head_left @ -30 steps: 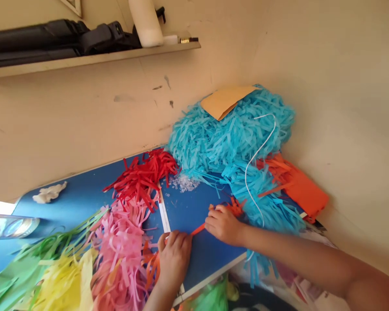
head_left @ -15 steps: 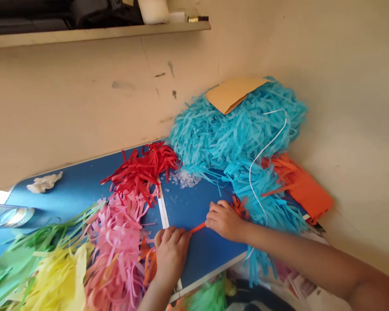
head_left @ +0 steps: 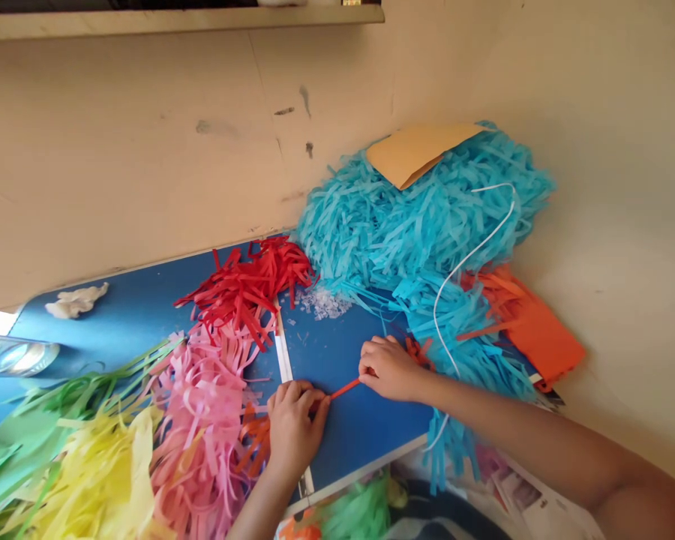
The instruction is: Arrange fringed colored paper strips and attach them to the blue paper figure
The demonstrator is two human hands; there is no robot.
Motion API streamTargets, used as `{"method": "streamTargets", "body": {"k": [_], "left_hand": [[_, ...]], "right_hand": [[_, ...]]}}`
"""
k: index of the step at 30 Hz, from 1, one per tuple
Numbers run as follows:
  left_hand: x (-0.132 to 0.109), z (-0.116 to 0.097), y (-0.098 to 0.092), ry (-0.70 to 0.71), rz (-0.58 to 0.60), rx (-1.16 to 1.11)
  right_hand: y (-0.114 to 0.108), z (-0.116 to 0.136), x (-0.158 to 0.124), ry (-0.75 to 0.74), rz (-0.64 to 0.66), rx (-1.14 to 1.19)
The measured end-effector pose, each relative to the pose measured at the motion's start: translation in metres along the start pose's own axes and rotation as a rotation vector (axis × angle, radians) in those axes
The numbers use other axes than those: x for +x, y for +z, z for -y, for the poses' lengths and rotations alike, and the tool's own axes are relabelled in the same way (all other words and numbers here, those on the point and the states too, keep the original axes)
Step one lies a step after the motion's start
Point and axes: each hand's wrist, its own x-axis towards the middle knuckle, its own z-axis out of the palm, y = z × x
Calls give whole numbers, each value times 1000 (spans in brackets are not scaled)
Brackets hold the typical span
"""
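A narrow twisted strip of orange tissue paper (head_left: pixel 345 388) stretches between my two hands, low over the blue tabletop. My left hand (head_left: pixel 297 424) pinches its left end, and orange fringe (head_left: pixel 255 442) spreads out beside that hand. My right hand (head_left: pixel 391 367), closed with fingers curled, grips the other end; more orange fringe (head_left: pixel 420 351) shows just past its knuckles. Right of my right hand lies turquoise tissue fringe (head_left: pixel 461 322), with a white cord (head_left: pixel 439 300) looping over it. Pink fringe (head_left: pixel 208 405) lies to the left of my left hand.
Blue table (head_left: pixel 360 442) against the wall. Red fringe (head_left: pixel 253 281), yellow fringe (head_left: pixel 95 480) and green fringe (head_left: pixel 22 450) lie leftward, near a glass (head_left: pixel 25 358). A big turquoise heap (head_left: pixel 416 217) carries a folded tan paper (head_left: pixel 421 150). Folded orange paper (head_left: pixel 545 330) sits at right.
The view has tipped slightly downward, so less of the shelf shows. Both hands keep hold of the orange strip, their fingers shifting a little on it.
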Motion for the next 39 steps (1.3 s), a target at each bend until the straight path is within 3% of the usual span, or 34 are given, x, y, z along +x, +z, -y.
{"method": "streamTargets", "body": {"k": [4,10,12,16,20,27,33,39], "left_hand": [[10,-12,-10,-18,89,72],[8,-17,-11,279,100,181],[6,-18,-10,311,74,238],[7,-20,-10,359,41,258],[9,-22,-6,351,-3,209],[13,-20,10,354,-99,182],[14,-14,7,388,-61,188],[14,-14,10,399,-103,189]], "right_hand": [[-7,6,9,72,56,-33],[-15,0,10,35,65,-53],[-13,0,5,-110,26,-105],[3,4,-1,-589,-125,-360],[17,7,7,-740,-171,-511],[23,4,19,-627,-176,-468],[17,16,13,-619,-45,-497],[8,17,24,-440,29,-420]]}}
